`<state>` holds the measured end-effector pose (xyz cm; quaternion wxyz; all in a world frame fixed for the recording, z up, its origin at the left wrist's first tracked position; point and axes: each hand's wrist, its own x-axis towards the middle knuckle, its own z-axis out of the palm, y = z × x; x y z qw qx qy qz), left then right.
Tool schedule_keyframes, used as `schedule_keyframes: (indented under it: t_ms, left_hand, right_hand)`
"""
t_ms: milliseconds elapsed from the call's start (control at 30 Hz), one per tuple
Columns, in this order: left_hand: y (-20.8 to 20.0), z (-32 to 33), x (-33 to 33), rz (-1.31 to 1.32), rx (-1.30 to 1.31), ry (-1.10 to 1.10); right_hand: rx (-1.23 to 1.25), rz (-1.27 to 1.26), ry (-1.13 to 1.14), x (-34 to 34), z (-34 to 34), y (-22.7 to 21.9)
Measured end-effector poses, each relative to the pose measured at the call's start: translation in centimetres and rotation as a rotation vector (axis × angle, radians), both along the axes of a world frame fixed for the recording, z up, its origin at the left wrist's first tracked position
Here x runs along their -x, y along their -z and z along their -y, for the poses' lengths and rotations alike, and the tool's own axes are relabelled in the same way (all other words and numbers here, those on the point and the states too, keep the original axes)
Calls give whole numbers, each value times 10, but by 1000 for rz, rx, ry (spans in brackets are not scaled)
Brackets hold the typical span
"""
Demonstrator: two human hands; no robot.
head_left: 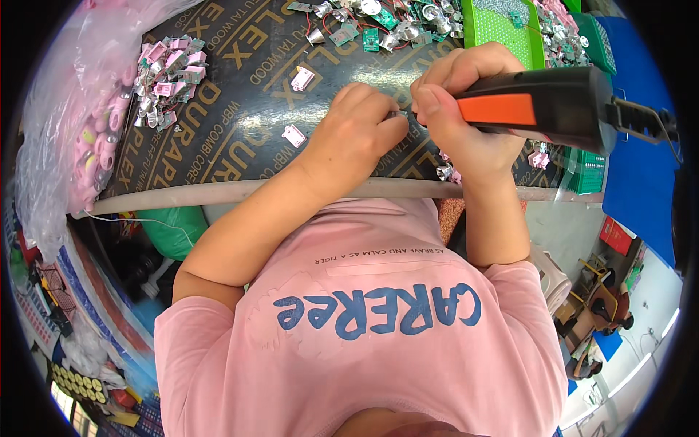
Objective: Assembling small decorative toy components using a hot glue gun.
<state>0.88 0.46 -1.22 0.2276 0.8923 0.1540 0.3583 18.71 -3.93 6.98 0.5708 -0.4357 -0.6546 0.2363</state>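
Note:
My right hand [472, 109] is wrapped around a black and orange electric screwdriver [564, 109], held nearly level with its tip end pointing left. My left hand [355, 131] is closed in a pinch, low over the dark board tabletop [240, 87]. What it pinches is mostly hidden by the fingers; only a small dark end shows between the two hands. Two small pink plastic pieces, one farther away [302, 78] and one nearer [293, 135], lie left of my left hand. Under my right wrist sits a pink part with a shiny metal cup [445, 173].
At left is a heap of pink assemblies with metal cups [171, 76], beside a clear bag of pink casings [98, 156]. Green circuit boards with wired metal cups [371, 38] lie at the far side. A green basket [539, 45] and stacked green boards [585, 173] stand at right.

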Motion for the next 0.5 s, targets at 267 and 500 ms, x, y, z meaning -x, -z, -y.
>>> schedule_keyframes:
  t_ms: [267, 500]
  left_hand:
    - [-18, -5, 11, -74, 115, 19]
    - [-84, -80, 99, -217, 368, -645]
  right_hand:
    - [63, -435, -188, -21, 1, -21]
    - [3, -213, 301, -17, 7, -11]
